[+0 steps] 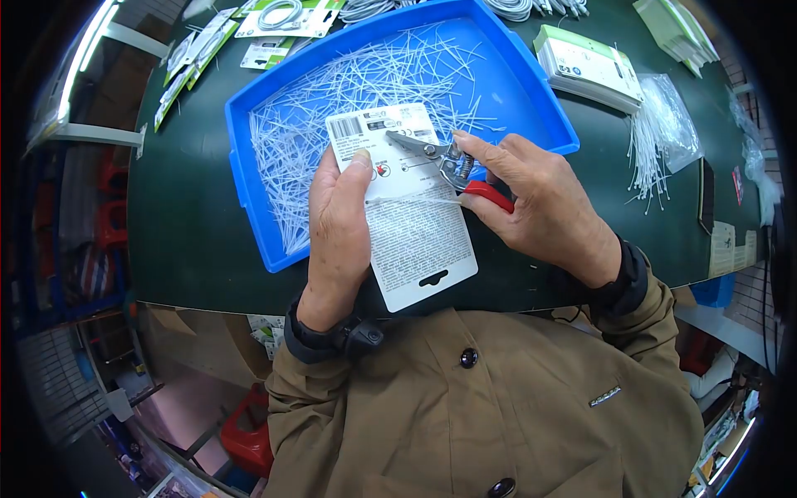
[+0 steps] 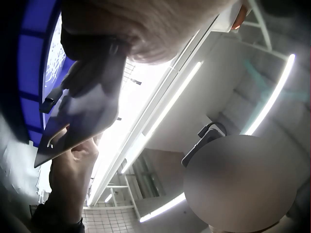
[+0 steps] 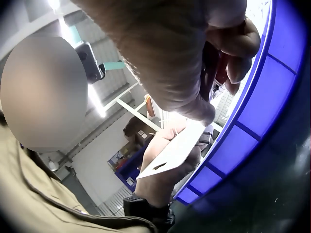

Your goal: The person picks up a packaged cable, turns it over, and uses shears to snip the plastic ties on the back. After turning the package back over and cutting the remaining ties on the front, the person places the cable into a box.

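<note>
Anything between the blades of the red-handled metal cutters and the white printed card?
Nothing visible. In the head view, the right hand holds the red-handled metal cutters, blades over the white printed card in the left hand; the blue plastic tray lies behind, not between.

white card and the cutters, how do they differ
The card is white and printed; the cutters are grey metal with a red handle. The card is broad and flat; the cutters are slimmer and jointed. The left grip holds the card, the right grip the cutters. Both are hand-held.
</note>
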A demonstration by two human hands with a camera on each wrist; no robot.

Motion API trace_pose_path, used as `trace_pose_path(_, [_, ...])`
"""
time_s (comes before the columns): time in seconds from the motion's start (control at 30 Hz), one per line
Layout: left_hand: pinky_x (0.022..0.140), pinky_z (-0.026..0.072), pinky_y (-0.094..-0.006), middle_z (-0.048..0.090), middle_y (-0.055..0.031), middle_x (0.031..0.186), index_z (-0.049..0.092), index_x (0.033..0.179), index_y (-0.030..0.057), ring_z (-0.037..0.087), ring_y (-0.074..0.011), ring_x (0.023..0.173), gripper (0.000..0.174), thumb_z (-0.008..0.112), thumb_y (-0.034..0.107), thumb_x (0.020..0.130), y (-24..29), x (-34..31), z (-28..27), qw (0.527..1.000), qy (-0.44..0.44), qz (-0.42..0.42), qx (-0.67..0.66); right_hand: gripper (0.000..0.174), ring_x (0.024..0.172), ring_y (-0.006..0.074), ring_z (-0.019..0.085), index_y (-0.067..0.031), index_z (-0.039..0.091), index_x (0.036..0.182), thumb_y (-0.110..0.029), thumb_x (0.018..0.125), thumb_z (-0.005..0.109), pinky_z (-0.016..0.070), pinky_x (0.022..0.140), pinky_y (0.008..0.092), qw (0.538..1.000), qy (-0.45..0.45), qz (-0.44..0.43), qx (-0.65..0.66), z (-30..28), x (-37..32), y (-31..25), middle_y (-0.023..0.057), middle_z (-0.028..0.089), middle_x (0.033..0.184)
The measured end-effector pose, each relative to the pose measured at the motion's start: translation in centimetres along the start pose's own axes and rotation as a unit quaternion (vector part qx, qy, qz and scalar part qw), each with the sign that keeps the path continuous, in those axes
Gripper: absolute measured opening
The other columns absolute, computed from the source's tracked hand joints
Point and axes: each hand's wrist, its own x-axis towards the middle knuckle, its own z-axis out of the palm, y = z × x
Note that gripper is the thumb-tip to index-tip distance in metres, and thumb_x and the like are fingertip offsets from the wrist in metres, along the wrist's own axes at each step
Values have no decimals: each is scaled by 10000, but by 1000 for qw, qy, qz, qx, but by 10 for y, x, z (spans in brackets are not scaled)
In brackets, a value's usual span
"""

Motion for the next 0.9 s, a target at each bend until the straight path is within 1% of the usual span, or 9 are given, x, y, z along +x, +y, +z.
trace_pose_path(0.1, [867, 629, -363, 687, -223, 1240, 493, 1420, -34, 750, -271, 1031, 411, 445, 189, 1079, 7, 3, -3, 999, 30, 17, -30, 608, 785, 308, 654, -98, 641, 1407, -214, 851, 855, 531, 675, 407, 999, -22, 7, 26, -7, -4, 3, 124, 622, 875])
trace_pose_path(0.2, [864, 636, -369, 686, -225, 1243, 480, 1432, -30, 751, -285, 1051, 420, 445, 186, 1074, 10, 4, -13, 997, 70, 27, -22, 603, 772, 296, 637, -106, 648, 1398, -223, 846, 861, 528, 678, 410, 998, -36, 14, 41, -14, -9, 8, 109, 608, 871])
trace_pose_path(0.33, [873, 634, -366, 679, -224, 1263, 463, 1457, -23, 749, -283, 1065, 442, 408, 214, 1089, 10, 4, -14, 994, 95, 51, 3, 608, 779, 280, 619, -118, 650, 1392, -235, 836, 867, 523, 671, 409, 999, -31, 6, 35, -16, -12, 6, 91, 590, 880])
trace_pose_path(0.43, [889, 625, -363, 667, -225, 1287, 458, 1465, -17, 741, -275, 1085, 445, 392, 225, 1097, 6, 5, -9, 994, 84, 74, 15, 740, 818, 270, 623, -122, 626, 1452, -141, 765, 900, 512, 700, 397, 999, -32, 17, 22, -15, -12, 0, 101, 604, 927])
trace_pose_path(0.53, [902, 548, -302, 667, -183, 1234, 460, 1461, -58, 675, -181, 1066, 468, 432, 220, 1086, 8, 2, -1, 993, 89, 74, 17, 748, 820, 274, 623, -136, 618, 1460, -143, 768, 899, 515, 700, 402, 1000, -18, 9, -3, -13, -11, 0, 98, 603, 939])
trace_pose_path(0.73, [896, 551, -302, 666, -172, 1222, 457, 1458, -47, 676, -172, 1048, 462, 437, 233, 1092, 4, 0, 4, 992, 100, 78, 8, 747, 808, 271, 618, -141, 604, 1473, -146, 783, 891, 515, 694, 403, 999, -25, 22, 11, -12, -14, 0, 95, 602, 932])
trace_pose_path(0.9, [883, 564, -303, 659, -166, 1217, 441, 1458, -36, 689, -177, 1032, 455, 427, 237, 1094, -3, 3, 9, 989, 117, 87, -2, 719, 796, 280, 619, -112, 600, 1466, -135, 801, 873, 517, 688, 412, 1000, -12, 20, -6, -1, -16, 1, 101, 597, 915])
